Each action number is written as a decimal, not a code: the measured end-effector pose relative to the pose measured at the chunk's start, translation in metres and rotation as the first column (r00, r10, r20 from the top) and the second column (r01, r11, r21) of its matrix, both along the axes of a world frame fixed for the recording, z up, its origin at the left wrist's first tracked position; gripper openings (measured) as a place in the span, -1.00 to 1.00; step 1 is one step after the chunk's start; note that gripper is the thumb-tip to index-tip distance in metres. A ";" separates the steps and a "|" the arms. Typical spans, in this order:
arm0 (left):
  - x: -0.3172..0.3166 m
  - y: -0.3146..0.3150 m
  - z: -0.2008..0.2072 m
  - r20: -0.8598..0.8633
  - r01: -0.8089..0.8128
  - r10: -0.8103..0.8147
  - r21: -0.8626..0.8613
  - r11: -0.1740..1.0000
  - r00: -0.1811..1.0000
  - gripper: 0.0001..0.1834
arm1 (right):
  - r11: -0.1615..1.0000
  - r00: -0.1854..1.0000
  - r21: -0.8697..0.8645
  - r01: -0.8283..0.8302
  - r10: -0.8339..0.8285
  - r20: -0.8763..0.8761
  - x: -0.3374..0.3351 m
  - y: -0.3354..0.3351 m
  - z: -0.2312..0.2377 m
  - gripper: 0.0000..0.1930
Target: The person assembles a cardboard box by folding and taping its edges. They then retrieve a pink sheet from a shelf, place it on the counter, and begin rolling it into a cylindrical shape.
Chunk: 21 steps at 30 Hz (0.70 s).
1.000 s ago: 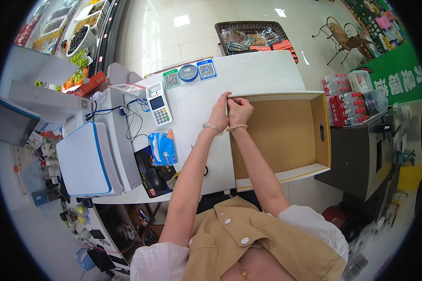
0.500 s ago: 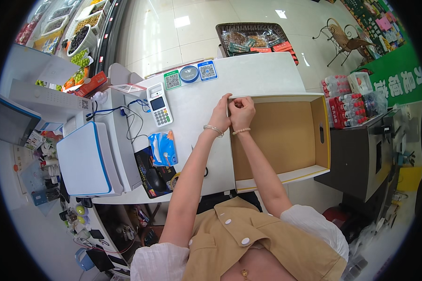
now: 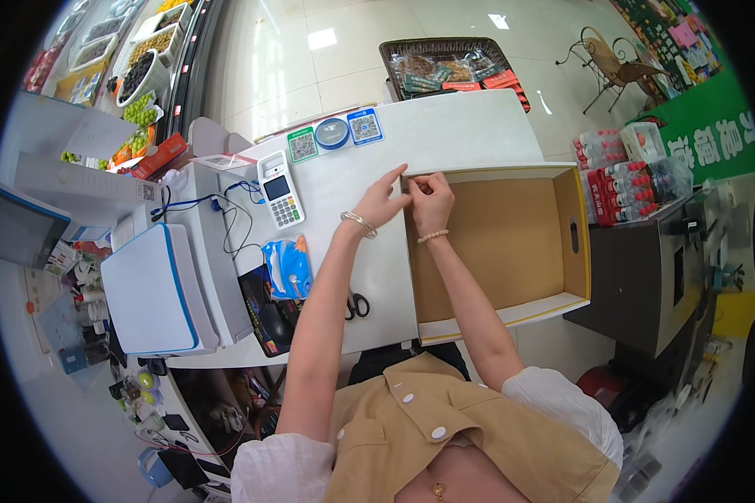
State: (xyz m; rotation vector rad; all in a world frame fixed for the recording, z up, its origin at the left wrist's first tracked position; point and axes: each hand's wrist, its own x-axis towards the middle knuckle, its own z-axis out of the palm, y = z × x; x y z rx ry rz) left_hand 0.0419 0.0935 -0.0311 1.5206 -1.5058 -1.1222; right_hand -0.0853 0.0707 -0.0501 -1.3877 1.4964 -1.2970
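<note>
A shallow open cardboard box [image 3: 512, 251], brown inside with white edges and a yellow trim line, lies on the right part of the white counter. My left hand [image 3: 381, 201] is at the outside of its far left corner, thumb and fingers apart, fingertips close to the wall. Just inside that corner, my right hand [image 3: 432, 203] has its fingers curled together against the left wall. What they pinch, if anything, is hidden. Black-handled scissors [image 3: 357, 307] lie beside my left forearm, which partly covers them.
Left of my arm are a card payment terminal [image 3: 281, 191], a blue packet [image 3: 288, 268], a mouse [image 3: 275, 322] and a white printer-like machine [image 3: 153, 289] with cables. A basket of packaged goods [image 3: 445, 69] stands beyond the counter. Bottle packs [image 3: 625, 191] sit at the right.
My left hand has drawn a little left, away from my right hand, and its fingers have spread. The scissors show more beside my left forearm. My right hand stays at the box corner.
</note>
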 end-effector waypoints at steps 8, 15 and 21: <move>0.005 -0.041 0.028 0.332 0.061 -0.059 0.003 0.998 0.941 -0.74 | 1.000 1.000 -0.010 -0.018 0.018 0.004 -0.001 0.001 0.006 -0.91; -0.010 -0.061 0.031 0.660 0.137 -0.108 0.009 0.991 0.744 -0.84 | 1.000 1.000 0.014 0.000 0.000 0.003 0.002 0.000 0.003 -0.90; -0.017 -0.051 0.028 0.718 0.113 -0.044 -0.048 0.992 0.695 -0.86 | 1.000 1.000 -0.016 0.008 -0.008 -0.007 0.003 -0.003 -0.005 -0.90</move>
